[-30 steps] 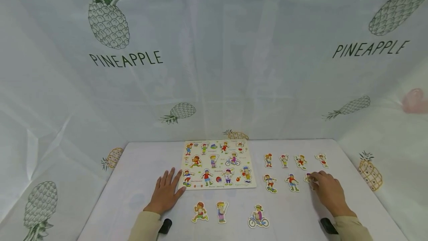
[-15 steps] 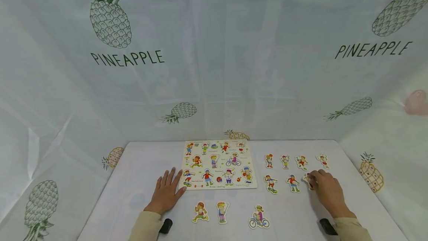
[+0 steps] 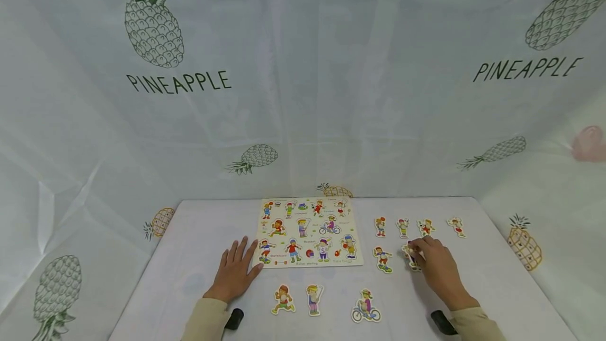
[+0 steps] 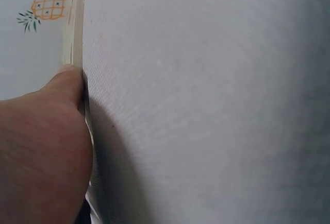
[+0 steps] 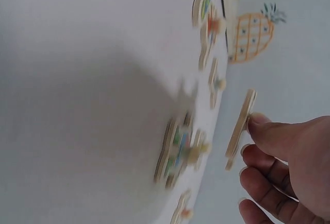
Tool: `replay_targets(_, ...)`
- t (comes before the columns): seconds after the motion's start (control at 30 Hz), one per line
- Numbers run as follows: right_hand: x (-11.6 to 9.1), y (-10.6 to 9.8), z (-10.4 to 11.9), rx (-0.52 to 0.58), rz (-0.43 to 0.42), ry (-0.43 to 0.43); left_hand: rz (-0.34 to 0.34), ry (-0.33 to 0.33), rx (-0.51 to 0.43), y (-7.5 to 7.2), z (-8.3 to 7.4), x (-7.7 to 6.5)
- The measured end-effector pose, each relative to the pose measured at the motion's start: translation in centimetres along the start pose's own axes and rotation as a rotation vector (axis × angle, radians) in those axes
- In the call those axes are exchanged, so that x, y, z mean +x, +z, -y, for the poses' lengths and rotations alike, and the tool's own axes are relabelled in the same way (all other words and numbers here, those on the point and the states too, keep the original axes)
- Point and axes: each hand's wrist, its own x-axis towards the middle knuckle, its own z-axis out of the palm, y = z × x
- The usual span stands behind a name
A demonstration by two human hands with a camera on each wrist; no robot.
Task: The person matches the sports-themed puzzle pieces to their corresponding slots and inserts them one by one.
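Observation:
My left hand (image 3: pixel 234 272) lies flat with fingers spread, fingertips right at the left edge of a picture puzzle board (image 3: pixel 347 228). In the left wrist view its thumb (image 4: pixel 67 82) shows beside the board's pale edge. Between thumb and fingertips my right hand (image 3: pixel 440 270) pinches a wooden puzzle piece (image 5: pixel 240 128), seen edge-on and raised off the table in the right wrist view. In the head view this piece overlaps the spot of the red-shirted skater piece, which is largely hidden. A skateboarder piece (image 3: pixel 382 260) lies just left, a soccer player piece (image 3: pixel 426 227) just beyond.
Three more loose pieces lie near the front: a runner (image 3: pixel 283 300), a baseball batter (image 3: pixel 314 300) and a cyclist (image 3: pixel 365 307). Others form a row at the back right, including a tennis player (image 3: pixel 456 227). Pineapple-print cloth (image 3: pixel 317 93) rises behind the table.
My right hand has picked up the piece at the right end of the lower row and carried it left, over the neighbouring skater piece. The left hand stays in place.

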Motion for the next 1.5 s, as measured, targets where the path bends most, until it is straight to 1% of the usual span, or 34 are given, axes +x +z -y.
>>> replay_targets(0.1,0.3,0.6,1.2,0.005,-0.031,-0.047,0.023,-0.012,0.01,-0.1,0.0,0.1)
replay_targets(0.27,0.8,1.6,3.1,0.019,-0.087,-0.134,0.011,0.0,-0.028,0.1,0.1,-0.1)
replay_targets(0.37,1.1,2.1,4.3,0.03,-0.094,-0.17,-0.011,0.018,-0.04,0.3,0.2,-0.1)
replay_targets(0.47,1.5,2.5,5.4,0.038,-0.094,-0.2,-0.009,0.016,-0.036,0.6,0.4,0.0)
replay_targets(0.6,2.0,2.8,6.7,0.063,-0.084,-0.22,0.019,-0.005,-0.021,0.4,0.2,0.2)
replay_targets(0.7,2.3,3.1,7.6,0.078,-0.061,-0.221,0.035,-0.015,-0.009,0.1,0.0,0.2)
replay_targets(0.83,2.7,3.4,8.7,0.091,-0.032,-0.214,0.041,-0.024,-0.002,0.0,0.0,0.2)
replay_targets(1.03,3.4,4.3,10.1,0.093,0.008,-0.204,0.042,-0.033,0.005,0.2,0.2,0.3)
replay_targets(1.3,4.1,4.9,11.8,0.127,0.013,-0.26,0.032,-0.025,0.013,0.8,0.5,0.4)
replay_targets(1.5,5.0,5.8,12.6,0.125,0.01,-0.308,0.021,-0.021,0.013,0.8,0.5,0.4)
